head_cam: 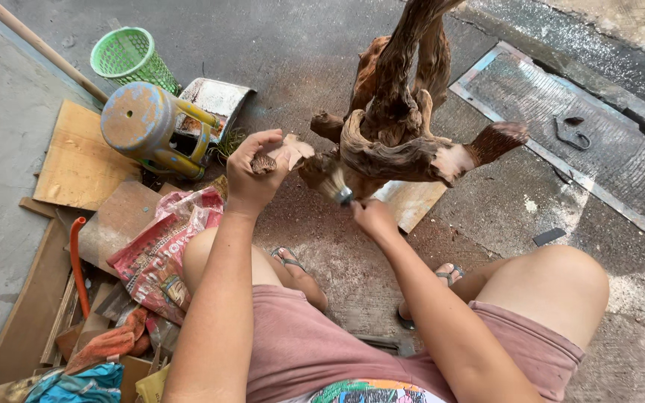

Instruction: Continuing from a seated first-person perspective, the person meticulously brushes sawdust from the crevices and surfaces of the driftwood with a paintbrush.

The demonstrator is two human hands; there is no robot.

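At 12 o'clock, left hand (251, 170) grips driftwood (397, 130); right hand (371, 218) pinches brush (335, 186). Red-pink printed sack (162, 250) lies at 9 o'clock

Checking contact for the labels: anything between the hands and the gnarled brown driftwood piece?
Nothing visible. The left hand grips a stub on the gnarled brown driftwood piece directly. The right hand holds a small brush with a metal ferrule, its bristles resting against the wood's underside, so only the brush itself sits between that hand and the wood.

driftwood piece (397, 112) x1 | brush (335, 188) x1 | green basket (130, 57) x1 | overturned stool (151, 127) x1 | printed sack (160, 250) x1 | metal drain cover (599, 149) x1 | sandals (287, 257) x2
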